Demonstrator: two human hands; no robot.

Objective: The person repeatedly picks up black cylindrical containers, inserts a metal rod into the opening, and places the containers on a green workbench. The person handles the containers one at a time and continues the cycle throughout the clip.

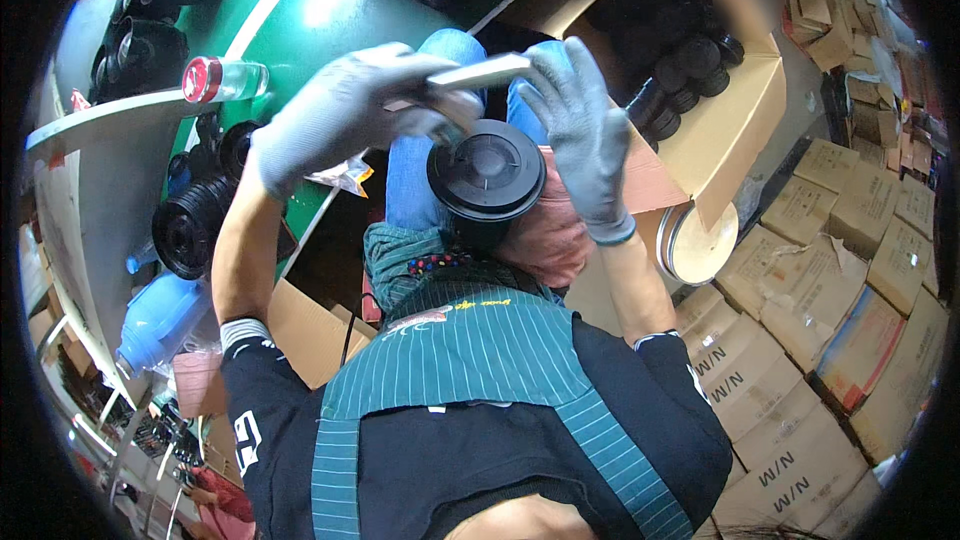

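Both my hands wear grey knit gloves. My left hand (pixel 365 105) is closed on a flat pale-grey bar (pixel 482 71), whose kind I cannot make out; it points to the right above my knees. Beside its far end, my right hand (pixel 588 135) has its fingers stretched out and apart, its fingertips close to the bar; whether they touch it I cannot tell. Below the hands, a round black lidded piece (pixel 487 172) with ridged rims lies level over my lap. The left fingers hang just above its upper left edge and blur slightly.
An open carton (pixel 735 145) at the right holds several black round parts. Further right stand stacked cartons (pixel 790 290). A red-lidded clear jar (pixel 225 80) rests on the grey table's edge (pixel 110 118). Black round parts (pixel 190 225) lie at the left, above a blue plastic jug (pixel 165 320).
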